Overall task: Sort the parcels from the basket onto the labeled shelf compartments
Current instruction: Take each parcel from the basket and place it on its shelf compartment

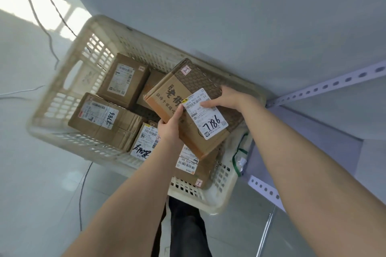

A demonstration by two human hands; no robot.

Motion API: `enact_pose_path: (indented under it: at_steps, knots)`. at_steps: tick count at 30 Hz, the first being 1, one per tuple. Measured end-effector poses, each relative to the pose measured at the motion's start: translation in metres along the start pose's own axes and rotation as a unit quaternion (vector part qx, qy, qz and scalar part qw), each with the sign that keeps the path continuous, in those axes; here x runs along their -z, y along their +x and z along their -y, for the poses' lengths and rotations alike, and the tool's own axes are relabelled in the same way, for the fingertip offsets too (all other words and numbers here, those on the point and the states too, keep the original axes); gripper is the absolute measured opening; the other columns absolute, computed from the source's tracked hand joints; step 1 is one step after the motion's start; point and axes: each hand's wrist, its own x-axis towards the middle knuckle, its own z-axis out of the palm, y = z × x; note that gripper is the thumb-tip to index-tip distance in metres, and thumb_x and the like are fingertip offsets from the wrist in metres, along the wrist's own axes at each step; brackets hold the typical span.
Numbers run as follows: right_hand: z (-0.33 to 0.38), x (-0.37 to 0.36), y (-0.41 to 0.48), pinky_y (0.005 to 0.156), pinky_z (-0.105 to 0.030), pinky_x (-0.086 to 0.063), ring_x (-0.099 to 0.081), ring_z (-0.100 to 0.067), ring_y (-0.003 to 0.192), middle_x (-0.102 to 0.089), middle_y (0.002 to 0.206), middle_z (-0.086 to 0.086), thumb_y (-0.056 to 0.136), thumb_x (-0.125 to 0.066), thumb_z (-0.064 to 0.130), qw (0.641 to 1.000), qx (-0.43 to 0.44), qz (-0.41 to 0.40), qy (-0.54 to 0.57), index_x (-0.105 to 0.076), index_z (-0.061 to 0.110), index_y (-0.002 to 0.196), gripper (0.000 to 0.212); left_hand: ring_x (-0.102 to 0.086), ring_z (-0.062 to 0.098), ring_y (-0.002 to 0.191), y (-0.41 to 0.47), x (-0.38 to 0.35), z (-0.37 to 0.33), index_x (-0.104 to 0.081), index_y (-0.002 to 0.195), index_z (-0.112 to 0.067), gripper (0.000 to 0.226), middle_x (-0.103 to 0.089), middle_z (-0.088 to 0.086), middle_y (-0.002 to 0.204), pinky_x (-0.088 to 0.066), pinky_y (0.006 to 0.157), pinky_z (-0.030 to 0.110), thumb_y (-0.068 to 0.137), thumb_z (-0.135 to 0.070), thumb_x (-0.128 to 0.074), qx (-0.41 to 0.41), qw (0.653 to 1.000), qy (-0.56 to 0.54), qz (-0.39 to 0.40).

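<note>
Left hand [169,126] grips the near edge of the cardboard parcel [183,89], thumb on top. Right hand [224,98] clasps the far side, with fingers lying on the white label [208,113], which is hand-marked 7786. Held by both hands, the parcel sits tilted above the right half of the basket [69,62].

Basket: one, cream slotted plastic, standing on the floor [37,173].

Parcels inside the basket, five counted, all brown cardboard:
- A labelled box [123,77] at the far left.
- A plain box [153,83] just beside it, partly hidden.
- A long box [98,117] at the left wall, also marked 7786.
- A scrawled-label box [146,140] at the near wall.
- A corner box [196,171] beneath the held parcel.

Shelf frame [325,85]: two perforated metal rails right of the basket. A green strap [238,158] hangs at the basket's right wall.

Floor is pale and glossy. A dark cable [81,194] runs near the basket's near side, and a sunlit patch [31,6] lies beyond its far left.
</note>
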Motion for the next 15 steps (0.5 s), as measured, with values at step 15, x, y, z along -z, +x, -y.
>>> enact_pose_path:
  at_steps: [15]
  knots:
    - [0.023,-0.070,-0.185,0.099,-0.048,-0.050,-0.070,-0.026,0.102,-0.074,0.109,-0.003,0.041,-0.090,0.062,0.936,0.022,-0.113,0.334,-0.063,0.018,0.123,0.097,-0.066,0.021,0.104,-0.121,0.063,-0.088,-0.041,0.138,-0.022,0.116,-0.066,0.000,0.118,-0.052,0.094,0.047,0.039,-0.055,-0.092,-0.165,0.933,0.227,0.225]
